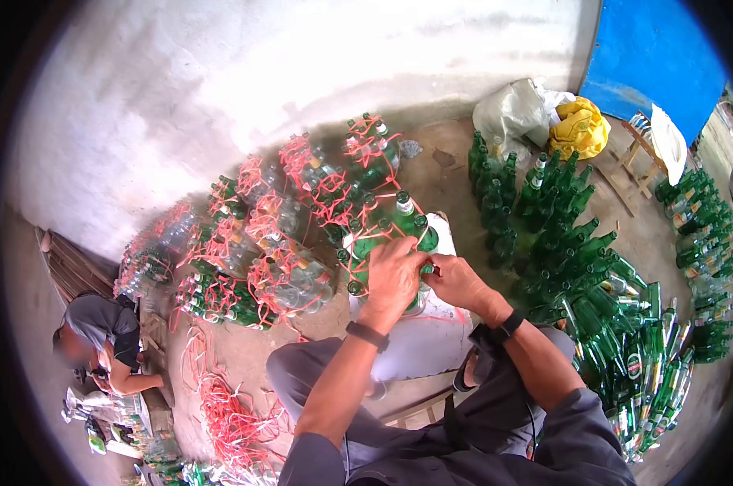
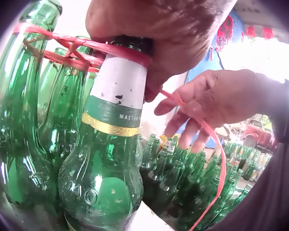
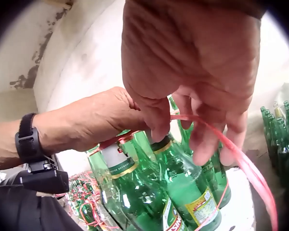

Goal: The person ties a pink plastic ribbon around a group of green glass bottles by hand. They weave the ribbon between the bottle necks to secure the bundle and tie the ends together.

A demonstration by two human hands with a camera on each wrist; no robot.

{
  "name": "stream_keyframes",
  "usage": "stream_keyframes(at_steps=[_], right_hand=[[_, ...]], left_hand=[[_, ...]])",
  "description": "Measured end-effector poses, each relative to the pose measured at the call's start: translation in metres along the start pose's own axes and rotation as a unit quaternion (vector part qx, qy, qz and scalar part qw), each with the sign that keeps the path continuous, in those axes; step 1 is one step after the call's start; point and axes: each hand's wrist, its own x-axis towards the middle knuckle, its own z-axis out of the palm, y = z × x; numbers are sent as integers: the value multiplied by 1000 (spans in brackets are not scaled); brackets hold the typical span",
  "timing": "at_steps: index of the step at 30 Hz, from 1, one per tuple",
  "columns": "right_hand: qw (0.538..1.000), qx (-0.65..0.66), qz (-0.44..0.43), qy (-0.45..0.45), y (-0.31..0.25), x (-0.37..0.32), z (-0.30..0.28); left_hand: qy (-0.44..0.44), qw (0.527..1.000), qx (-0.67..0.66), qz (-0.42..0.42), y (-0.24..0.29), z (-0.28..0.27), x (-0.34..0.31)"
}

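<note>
**Slack twine and a crowded perch are the weak points**

Nearest, the left hand (image 1: 395,279) curls round the neck of a green glass bottle with a white paper collar (image 2: 118,79); just beside it, the right hand (image 1: 461,283) pinches a flat pink-red plastic strand (image 2: 224,166). Should that pinch slip, the loop could slacken or ride up over the lip, letting necks splay; a hard jerk might snap the strand.

The bottles sit upright in a cluster on a pale block (image 1: 423,348), between the knees. Some stand near its edge, so a sideways pull or a knee's knock could topple them.

At 8 o'clock, a tangled red twine heap (image 1: 229,417) could snag a foot. Farther out, loose upright green bottles (image 1: 549,206) crowd 2 o'clock, where one tipping could topple neighbours.
</note>
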Motion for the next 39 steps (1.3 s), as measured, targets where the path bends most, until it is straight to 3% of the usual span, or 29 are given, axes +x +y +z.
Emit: stream_keyframes(at_steps=[2, 6, 8, 12, 17, 19, 23, 26, 32, 34, 35, 37, 39], right_hand=[[991, -123, 0, 43, -2, -1, 4], [987, -123, 0, 103, 5, 4, 1], [990, 15, 81, 114, 22, 6, 2], [979, 88, 122, 136, 25, 16, -11], [978, 63, 111, 165, 29, 28, -17], [978, -20, 61, 198, 18, 27, -20], [980, -39, 29, 191, 1, 16, -19], [968, -132, -44, 210, -5, 15, -20], [945, -255, -122, 165, -11, 19, -35], [921, -300, -214, 124, -21, 25, -42], [921, -301, -213, 123, -26, 32, -46], [876, -392, -275, 63, -40, 53, -52], [860, -419, -288, 44, -43, 76, -51]], left_hand=[[3, 1000, -8, -1, -3, 2, -2], [30, 999, -8, 34, -4, 0, -1], [30, 999, -16, 19, 0, -3, 1], [17, 999, -35, -18, -1, -2, 0], [-12, 999, -13, -34, -5, 3, -2], [-16, 999, 43, -29, -6, 4, -3], [0, 998, 23, -51, -6, 8, -6], [31, 999, 12, -39, -4, 6, -6], [47, 995, 12, -90, 4, -4, -5], [45, 995, 35, -85, -1, 2, -6], [45, 995, 33, -86, -3, 5, -7], [43, 996, 38, -68, -4, 5, -7], [32, 996, 40, -69, -4, 5, -7]])
